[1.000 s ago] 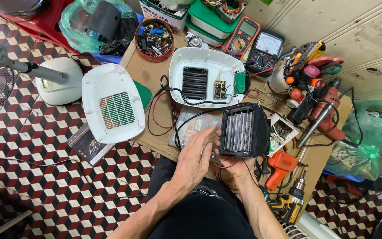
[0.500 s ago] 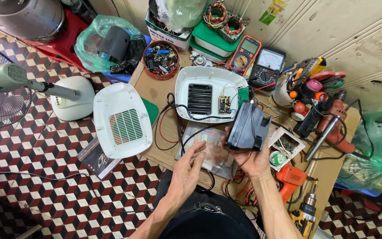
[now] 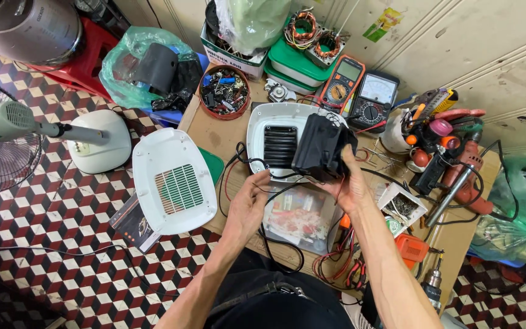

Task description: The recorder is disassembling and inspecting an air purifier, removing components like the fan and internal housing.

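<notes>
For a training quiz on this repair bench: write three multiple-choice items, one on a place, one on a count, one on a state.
1. Where does the white vented plastic cover lie?
A. at the table's left edge
B. on the red stool
C. inside the green bag

2. How many meters with dials stand by the wall?
A. one
B. two
C. four

3. What does the right hand do?
A. rests flat
B. holds the black boxy plastic part up
C. grips a drill

Key: 1 A, it overhangs the table there; 2 B, an orange meter and a dark meter; 3 B, fingers wrap the part above the white open housing.
</notes>
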